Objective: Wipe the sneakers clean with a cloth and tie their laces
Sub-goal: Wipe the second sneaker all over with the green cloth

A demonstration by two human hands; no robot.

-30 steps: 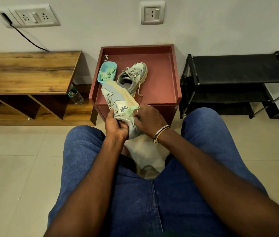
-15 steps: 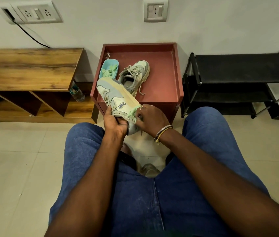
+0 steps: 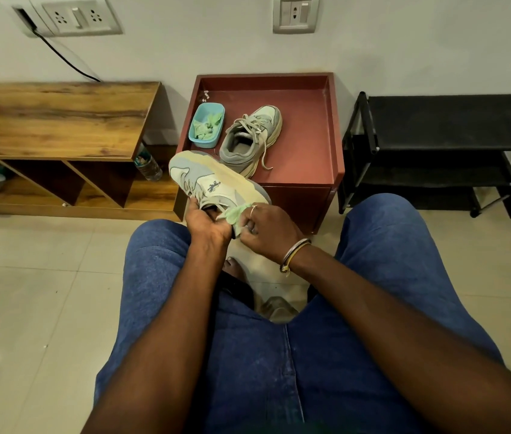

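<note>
A grey, white and cream sneaker [image 3: 208,180] is held on its side in front of my knees, toe pointing away to the left. My left hand [image 3: 207,221] grips it at the heel opening. My right hand [image 3: 266,230] is closed on a light green cloth [image 3: 236,214] pressed against the heel. The second sneaker [image 3: 252,137] stands upright with loose laces on the red-brown tray-top cabinet [image 3: 307,145]. A blue tub [image 3: 206,124] with more green cloth pieces sits beside it.
A wooden shelf unit [image 3: 56,120] stands at the left with a plastic bottle [image 3: 149,166] beside it. A black rack [image 3: 448,145] stands at the right. Wall sockets and a black cable are above. My jeans-clad legs fill the foreground over pale floor tiles.
The held sneaker has tilted so more of its side faces up, and my right hand has slid the cloth back toward the heel.
</note>
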